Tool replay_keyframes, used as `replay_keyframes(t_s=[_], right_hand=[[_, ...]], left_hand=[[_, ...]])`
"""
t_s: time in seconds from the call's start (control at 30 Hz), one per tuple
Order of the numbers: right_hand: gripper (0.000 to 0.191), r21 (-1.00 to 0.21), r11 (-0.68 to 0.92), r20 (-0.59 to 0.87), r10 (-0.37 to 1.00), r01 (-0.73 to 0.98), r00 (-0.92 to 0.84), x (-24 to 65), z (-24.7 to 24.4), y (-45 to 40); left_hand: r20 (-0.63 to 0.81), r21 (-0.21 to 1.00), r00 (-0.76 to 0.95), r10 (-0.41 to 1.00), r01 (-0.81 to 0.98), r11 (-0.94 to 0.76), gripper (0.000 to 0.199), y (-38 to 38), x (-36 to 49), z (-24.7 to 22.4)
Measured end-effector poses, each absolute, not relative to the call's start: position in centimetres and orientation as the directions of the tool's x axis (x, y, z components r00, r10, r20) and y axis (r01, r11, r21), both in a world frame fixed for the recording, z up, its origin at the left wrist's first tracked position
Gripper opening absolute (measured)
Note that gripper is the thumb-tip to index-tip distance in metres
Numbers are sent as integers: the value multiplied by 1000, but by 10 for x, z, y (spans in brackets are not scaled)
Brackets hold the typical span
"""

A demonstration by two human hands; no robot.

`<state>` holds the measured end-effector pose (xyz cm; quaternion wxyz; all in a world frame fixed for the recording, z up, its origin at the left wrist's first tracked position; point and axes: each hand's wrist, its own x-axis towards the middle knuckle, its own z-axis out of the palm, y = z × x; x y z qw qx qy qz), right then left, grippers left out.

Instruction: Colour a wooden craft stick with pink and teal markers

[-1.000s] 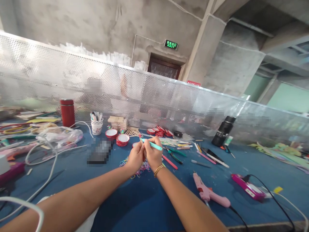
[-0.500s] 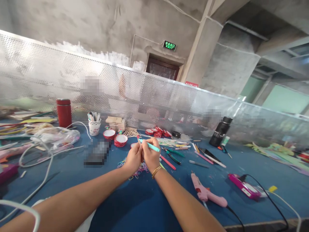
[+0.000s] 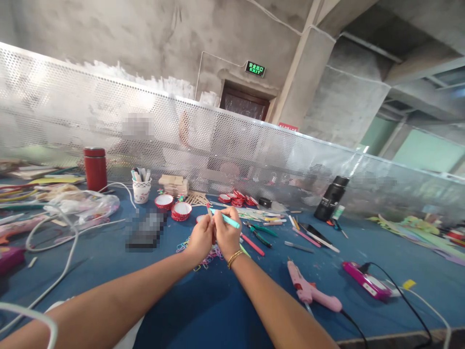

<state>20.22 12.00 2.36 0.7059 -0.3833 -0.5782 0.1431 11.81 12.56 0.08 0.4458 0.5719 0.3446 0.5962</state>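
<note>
My right hand (image 3: 227,233), with a gold bracelet at the wrist, is closed around a turquoise marker pen (image 3: 231,221). Pressed close against it, my left hand (image 3: 202,237) pinches a small thin stick with a red tip (image 3: 208,208); most of it is hidden by the fingers. The pen's writing end lies near this stick, but contact cannot be made out. Colourful paper clips (image 3: 208,261) lie in a pile under my hands. Just beyond are round red-rimmed white pieces (image 3: 181,210), partly stacked.
Left of my hands are a phone (image 3: 146,230), a paper cup of pens (image 3: 141,190) and a red flask (image 3: 95,169). To the right lie pliers (image 3: 258,234), a pink glue gun (image 3: 311,292) and a purple power strip (image 3: 366,281). A black bottle (image 3: 331,198) leans near the mesh divider (image 3: 232,145).
Both hands stay in nearly the same place and keep their grip. The red-tipped stick appears slightly more upright between the fingers.
</note>
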Motion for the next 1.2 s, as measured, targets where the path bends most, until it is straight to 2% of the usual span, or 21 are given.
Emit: replay_keyframes(t_s=[1.2], right_hand=[[24, -709, 668, 704, 650, 226, 286, 203, 23, 120]], left_hand=[[362, 920, 54, 931, -185, -347, 32, 129, 117, -1]])
